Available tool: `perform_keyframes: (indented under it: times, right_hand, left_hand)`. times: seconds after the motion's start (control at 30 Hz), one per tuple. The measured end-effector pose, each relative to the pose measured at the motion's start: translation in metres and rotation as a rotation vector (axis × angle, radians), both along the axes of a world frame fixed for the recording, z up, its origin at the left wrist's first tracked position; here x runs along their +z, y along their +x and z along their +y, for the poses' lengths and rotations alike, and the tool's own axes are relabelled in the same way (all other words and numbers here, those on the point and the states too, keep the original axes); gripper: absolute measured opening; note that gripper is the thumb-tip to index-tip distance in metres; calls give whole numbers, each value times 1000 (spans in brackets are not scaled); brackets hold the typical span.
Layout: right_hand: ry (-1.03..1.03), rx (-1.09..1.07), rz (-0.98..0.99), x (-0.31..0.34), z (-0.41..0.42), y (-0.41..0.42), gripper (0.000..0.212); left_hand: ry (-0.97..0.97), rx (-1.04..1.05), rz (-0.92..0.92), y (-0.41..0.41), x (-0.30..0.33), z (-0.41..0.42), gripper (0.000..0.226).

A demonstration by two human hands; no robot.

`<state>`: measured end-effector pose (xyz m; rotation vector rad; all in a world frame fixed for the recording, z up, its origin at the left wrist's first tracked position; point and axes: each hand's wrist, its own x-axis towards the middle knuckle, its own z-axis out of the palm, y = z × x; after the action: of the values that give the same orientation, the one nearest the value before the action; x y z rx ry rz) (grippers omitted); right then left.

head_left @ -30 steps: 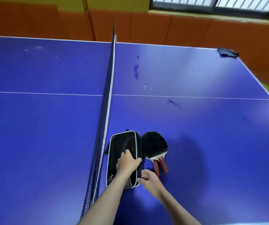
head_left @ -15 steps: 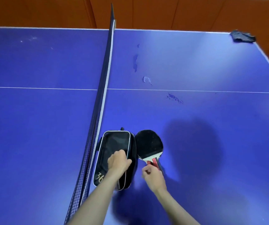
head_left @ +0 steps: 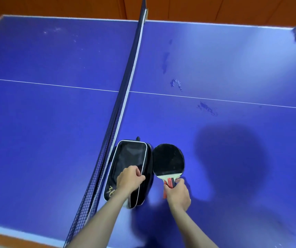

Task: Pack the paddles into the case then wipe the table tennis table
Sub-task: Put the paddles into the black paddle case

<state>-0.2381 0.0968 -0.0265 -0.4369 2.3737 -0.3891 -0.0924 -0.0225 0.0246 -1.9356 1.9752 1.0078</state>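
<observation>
Your left hand [head_left: 129,181] grips the case [head_left: 129,163] flap; your right hand [head_left: 178,196] grips the paddles [head_left: 168,161] by their handles on the table [head_left: 54,122].

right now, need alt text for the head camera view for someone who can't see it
A person's left hand grips the edge of a black zip case beside the net on a blue table tennis table, while the right hand holds the handles of black-faced paddles lying next to it.

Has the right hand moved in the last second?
Yes. The right hand has shifted away from the case and now grips the paddle handles.
</observation>
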Motion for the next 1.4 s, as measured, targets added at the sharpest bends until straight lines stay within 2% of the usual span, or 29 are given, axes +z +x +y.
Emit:
perform_keyframes:
  times: [0.07, 0.17, 0.37, 0.47, 0.57, 0.63, 0.7, 0.83, 1.1, 1.23, 1.4]
  right_hand:
    - [36, 36, 35, -4, -2, 2, 28]
    - [27, 3, 5, -9, -7, 4, 30]
    - [-140, -446, -213, 4, -19, 1, 49]
    - [-177, -554, -240, 3, -28, -3, 62]
    - [-166, -620, -284, 2, -39, -10, 64]
    - [-125, -664, -302, 3, -44, -17, 58]
    - [-103, -689, -308, 5, -46, -23, 50]
    - [-104, -718, -383, 9, -51, -31, 55]
    - [-212, -677, -625, 6, -39, -14, 32]
    - [-267, -784, -594, 18, -35, -13, 31]
    - [-308, -755, -486, 28, -33, -11, 31]
  left_hand:
    - [0, 18, 15, 0, 3, -3, 12]
    - [-4, 14, 25, 2, 7, -7, 12]
    - [-3, -12, 46, 13, 12, -10, 12]
    - [-2, -25, 67, 16, 14, -12, 12]
    - [5, -24, 79, 18, 15, -14, 12]
    - [9, -32, 82, 17, 16, -14, 11]
    - [12, -38, 87, 17, 16, -14, 11]
    - [2, -38, 99, 17, 16, -13, 11]
    - [-4, -14, 135, 32, 26, -18, 12]
    - [2, 1, 160, 43, 34, -20, 14]
    - [15, 18, 242, 60, 41, -22, 15]
